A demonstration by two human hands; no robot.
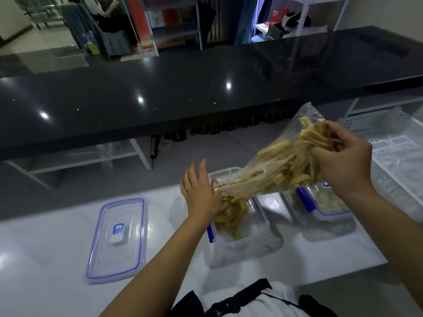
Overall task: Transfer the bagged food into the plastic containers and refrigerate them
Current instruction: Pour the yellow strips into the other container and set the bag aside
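On the white worktop (pixel 57 236) a loose lid (pixel 116 239) lies far left. Your left hand (pixel 201 193), fingers spread, pinches the bag (pixel 286 161) mouth low over the open container (pixel 242 229). The bag's long axis climbs rightward to your right hand (pixel 343 161), clenched on its raised bottom. The food strips (pixel 229 213) slide down-left; your left hand is nearer the container.

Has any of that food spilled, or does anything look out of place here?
Nothing stands out. The right hand tilts the clear bag while the left hand holds its mouth over the open container, and the yellow strips land inside. The lid lies flat on the white counter.
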